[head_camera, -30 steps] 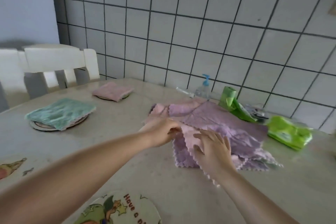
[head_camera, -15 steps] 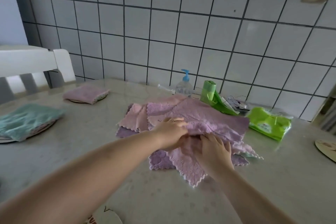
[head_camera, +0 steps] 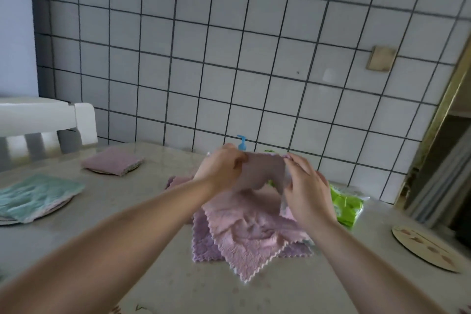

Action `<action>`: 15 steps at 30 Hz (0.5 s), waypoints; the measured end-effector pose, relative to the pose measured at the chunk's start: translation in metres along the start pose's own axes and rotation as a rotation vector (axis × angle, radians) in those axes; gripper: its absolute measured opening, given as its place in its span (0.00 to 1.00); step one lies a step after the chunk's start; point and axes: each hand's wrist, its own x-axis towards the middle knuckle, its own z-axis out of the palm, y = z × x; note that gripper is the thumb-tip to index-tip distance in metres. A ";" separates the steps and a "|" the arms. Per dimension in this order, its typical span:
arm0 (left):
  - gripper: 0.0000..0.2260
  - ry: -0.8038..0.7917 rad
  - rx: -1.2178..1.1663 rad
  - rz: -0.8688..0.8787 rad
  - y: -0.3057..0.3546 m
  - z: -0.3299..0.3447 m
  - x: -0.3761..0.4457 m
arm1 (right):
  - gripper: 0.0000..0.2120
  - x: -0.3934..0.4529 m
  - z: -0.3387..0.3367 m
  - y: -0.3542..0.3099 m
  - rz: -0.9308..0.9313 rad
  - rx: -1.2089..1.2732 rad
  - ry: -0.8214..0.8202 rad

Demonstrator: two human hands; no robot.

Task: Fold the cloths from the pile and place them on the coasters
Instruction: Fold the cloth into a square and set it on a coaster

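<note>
Both hands lift a mauve cloth (head_camera: pixel 262 173) above the pile (head_camera: pixel 244 232) at the table's (head_camera: pixel 158 285) middle: the left hand (head_camera: pixel 221 168) pinches its left top corner, the right hand (head_camera: pixel 305 186) grips its right edge. At far left, 2 folded cloths, pink (head_camera: pixel 112 160) and teal (head_camera: pixel 38 194), lie on coasters. 1 bare coaster (head_camera: pixel 428 247) sits near right.
</note>
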 end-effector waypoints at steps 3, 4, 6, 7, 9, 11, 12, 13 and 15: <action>0.11 0.120 -0.044 0.042 0.015 -0.042 0.001 | 0.28 0.004 -0.030 -0.014 -0.016 0.070 0.061; 0.10 0.136 -0.024 0.081 0.019 -0.057 0.000 | 0.28 0.007 -0.039 -0.020 -0.022 0.095 0.079; 0.08 0.167 0.012 0.174 0.027 -0.088 -0.001 | 0.25 0.014 -0.059 -0.030 -0.043 0.142 0.124; 0.08 0.182 0.030 0.211 0.029 -0.103 -0.001 | 0.23 0.019 -0.070 -0.034 -0.057 0.159 0.147; 0.09 0.190 0.069 0.248 0.030 -0.134 -0.002 | 0.18 0.029 -0.094 -0.041 -0.109 0.173 0.200; 0.08 0.203 0.084 0.262 0.030 -0.164 -0.005 | 0.14 0.036 -0.118 -0.047 -0.164 0.168 0.223; 0.07 0.216 0.079 0.258 0.030 -0.179 -0.008 | 0.13 0.039 -0.128 -0.048 -0.185 0.158 0.220; 0.06 0.230 0.072 0.241 0.030 -0.192 -0.012 | 0.12 0.042 -0.136 -0.050 -0.201 0.151 0.207; 0.05 0.243 0.067 0.184 0.027 -0.213 -0.017 | 0.11 0.044 -0.145 -0.053 -0.213 0.141 0.163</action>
